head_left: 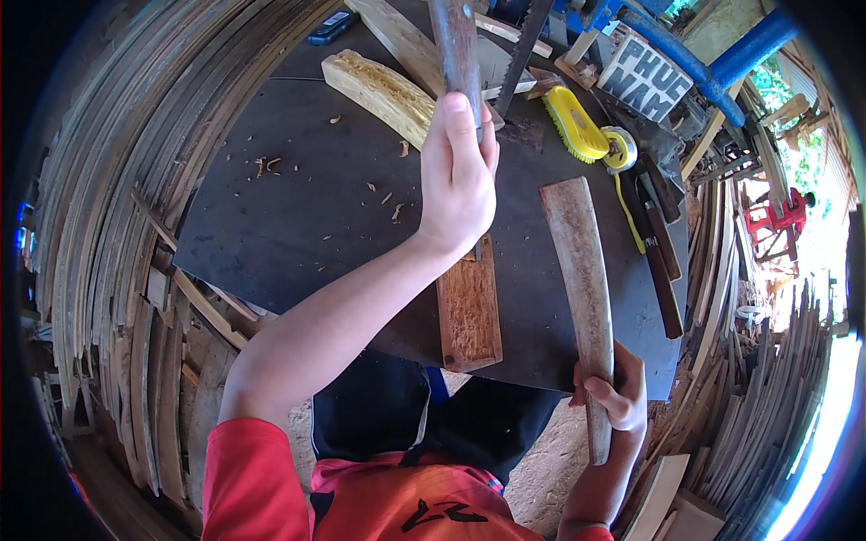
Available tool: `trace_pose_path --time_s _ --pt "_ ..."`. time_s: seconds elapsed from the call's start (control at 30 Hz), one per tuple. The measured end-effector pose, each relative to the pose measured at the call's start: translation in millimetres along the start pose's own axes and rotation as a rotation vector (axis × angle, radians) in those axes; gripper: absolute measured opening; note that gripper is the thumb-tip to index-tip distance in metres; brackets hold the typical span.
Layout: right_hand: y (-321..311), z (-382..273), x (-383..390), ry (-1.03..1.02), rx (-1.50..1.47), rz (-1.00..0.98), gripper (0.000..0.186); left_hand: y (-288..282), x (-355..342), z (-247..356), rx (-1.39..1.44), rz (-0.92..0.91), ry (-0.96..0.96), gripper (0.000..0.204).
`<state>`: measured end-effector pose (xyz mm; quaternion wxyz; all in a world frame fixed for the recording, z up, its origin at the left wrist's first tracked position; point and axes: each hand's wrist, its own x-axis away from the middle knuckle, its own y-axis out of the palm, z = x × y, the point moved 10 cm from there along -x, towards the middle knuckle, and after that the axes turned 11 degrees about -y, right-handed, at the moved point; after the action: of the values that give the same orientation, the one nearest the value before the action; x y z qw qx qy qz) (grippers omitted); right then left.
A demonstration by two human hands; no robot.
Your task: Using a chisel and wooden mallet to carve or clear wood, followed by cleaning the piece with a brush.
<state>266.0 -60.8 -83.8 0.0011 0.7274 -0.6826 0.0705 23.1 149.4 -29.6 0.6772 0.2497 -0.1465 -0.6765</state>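
Observation:
My left hand [460, 176] is closed around a chisel [456, 41], held upright with its worn round handle rising toward the top of view. My wrist hides most of its blade; a narrow end [484, 248] shows at the far end of a reddish-brown wooden block [469, 316]. That block lies by the table's near edge, its top face roughly cut. On the right, my right hand [621, 392] grips a long, flat wooden club [582, 270] near its narrow lower end. The club's wide end points away from me, apart from the block.
Pale wood pieces [383, 95] and a saw blade [525, 59] lie at the back of the dark table [280, 216]. A yellow brush [575, 124], a tape measure [620, 149] and dark-handled tools [658, 243] line its right side. Stacked wood strips [99, 198] flank the left.

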Motion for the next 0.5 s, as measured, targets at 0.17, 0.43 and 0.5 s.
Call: trace_pose_path --time_s 0.17,0.43,0.5 --pt "0 -12 -1 -0.044 -0.017 -0.013 0.05 8 4 2 -0.095 -0.067 0.034 0.052" --pt "-27 -214 -12 -0.637 1.206 0.245 0.071 2 -3 -6 -0.178 0.01 -0.012 0.058" --pt "-5 -269 -25 -0.707 1.421 0.323 0.071 0 -3 -4 -0.189 0.025 -0.025 0.057"
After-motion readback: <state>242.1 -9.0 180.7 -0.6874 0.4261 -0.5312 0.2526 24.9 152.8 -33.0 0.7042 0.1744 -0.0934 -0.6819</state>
